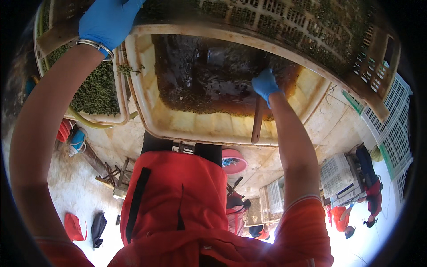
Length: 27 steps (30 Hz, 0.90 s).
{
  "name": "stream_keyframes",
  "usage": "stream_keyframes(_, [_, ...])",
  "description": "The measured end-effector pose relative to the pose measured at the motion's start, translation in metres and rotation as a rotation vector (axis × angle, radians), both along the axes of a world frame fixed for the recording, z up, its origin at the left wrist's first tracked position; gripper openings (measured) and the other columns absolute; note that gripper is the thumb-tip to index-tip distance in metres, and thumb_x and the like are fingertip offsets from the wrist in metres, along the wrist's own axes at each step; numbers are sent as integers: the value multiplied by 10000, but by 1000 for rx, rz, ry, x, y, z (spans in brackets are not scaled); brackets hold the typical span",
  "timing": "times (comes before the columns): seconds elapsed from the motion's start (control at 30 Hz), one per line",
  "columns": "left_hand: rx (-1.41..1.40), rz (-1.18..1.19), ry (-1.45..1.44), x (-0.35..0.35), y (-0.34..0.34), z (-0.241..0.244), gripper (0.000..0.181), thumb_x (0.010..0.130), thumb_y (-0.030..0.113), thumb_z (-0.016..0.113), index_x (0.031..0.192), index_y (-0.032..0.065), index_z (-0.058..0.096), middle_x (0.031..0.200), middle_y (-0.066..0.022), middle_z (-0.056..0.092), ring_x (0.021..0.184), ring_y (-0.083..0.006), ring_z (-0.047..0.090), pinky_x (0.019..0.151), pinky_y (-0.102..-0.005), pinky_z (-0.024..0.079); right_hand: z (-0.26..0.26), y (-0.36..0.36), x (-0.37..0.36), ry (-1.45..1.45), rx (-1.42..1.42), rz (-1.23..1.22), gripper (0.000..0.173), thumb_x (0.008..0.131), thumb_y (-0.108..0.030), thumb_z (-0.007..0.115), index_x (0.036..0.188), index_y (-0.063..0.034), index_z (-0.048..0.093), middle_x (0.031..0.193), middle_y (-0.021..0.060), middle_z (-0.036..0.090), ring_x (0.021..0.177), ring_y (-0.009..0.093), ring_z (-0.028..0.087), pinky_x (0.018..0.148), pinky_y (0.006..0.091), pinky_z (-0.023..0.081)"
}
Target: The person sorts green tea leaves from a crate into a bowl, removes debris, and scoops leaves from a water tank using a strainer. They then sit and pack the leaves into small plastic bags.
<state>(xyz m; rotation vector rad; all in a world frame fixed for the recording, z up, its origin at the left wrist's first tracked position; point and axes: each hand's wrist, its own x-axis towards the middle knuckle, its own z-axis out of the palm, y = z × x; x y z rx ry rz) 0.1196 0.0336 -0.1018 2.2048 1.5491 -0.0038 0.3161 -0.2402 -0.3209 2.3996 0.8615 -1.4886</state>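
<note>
My right hand (267, 85), in a blue glove, grips a brown tool handle (257, 125) whose lower end points towards me. The tool's far end is hidden in the dark brown liquid (213, 73) of a large yellowish-white plastic tub (200, 125). Small dark green plant bits float along the liquid's edge. At the upper left, my left hand (105, 25), also gloved, is beside the near side of a slotted plastic crate (287, 26). Its fingers are partly cut off by the picture's edge, so its hold is unclear.
A second tub (123, 113) at left holds small green plant pieces (95, 88), with a yellow hose (81, 120) beside it. A pink basin (238, 162) is near my legs. White crates (387, 123) are stacked at right. Several people, including one in dark clothing (370, 187), are behind me.
</note>
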Motion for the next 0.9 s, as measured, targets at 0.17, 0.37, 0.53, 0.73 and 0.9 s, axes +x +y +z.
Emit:
stream_keyframes(0.17, [-29, 9, -2, -7, 10, -11, 370, 901, 364, 569, 1065, 37, 619, 709, -111, 605, 642, -229, 585, 628, -337, 471, 32, -61, 3, 60, 73, 105, 469, 784, -125, 531, 1125, 168, 397, 1062, 366, 558, 1052, 460, 554, 902, 467, 460])
stream_keyframes(0.37, [3, -32, 56, -8, 10, -6, 358, 904, 367, 554, 1038, 42, 619, 716, -136, 603, 655, -294, 597, 620, -364, 477, 105, -101, 48, 56, 134, -547, 269, 803, -59, 593, 1034, -81, 457, 738, 114, 556, 605, 247, 530, 539, 368, 438])
stream_keyframes(0.53, [-7, -74, 54, -8, 12, -8, 335, 910, 361, 548, 1002, 47, 619, 698, -129, 592, 644, -306, 589, 609, -367, 477, 52, -101, 101, -291, 214, -89, 223, 829, -97, 567, 1028, -103, 467, 804, 176, 627, 666, 344, 630, 554, 443, 501])
stream_keyframes(0.73, [10, -42, 4, -6, 10, -13, 318, 902, 333, 581, 990, 31, 623, 711, -118, 601, 616, -232, 582, 602, -339, 472, -47, -58, 83, -314, 365, 206, 481, 835, -91, 503, 1308, -92, 418, 1038, 316, 600, 798, 445, 629, 635, 496, 531])
stream_keyframes(0.9, [-63, -164, 27, -51, 30, -43, 507, 922, 518, 477, 1278, 166, 558, 1177, -100, 631, 1094, -247, 590, 931, -343, 446, 21, -47, 36, 82, -86, -365, 575, 788, -28, 586, 1334, -19, 404, 1020, 259, 630, 818, 398, 633, 559, 471, 539])
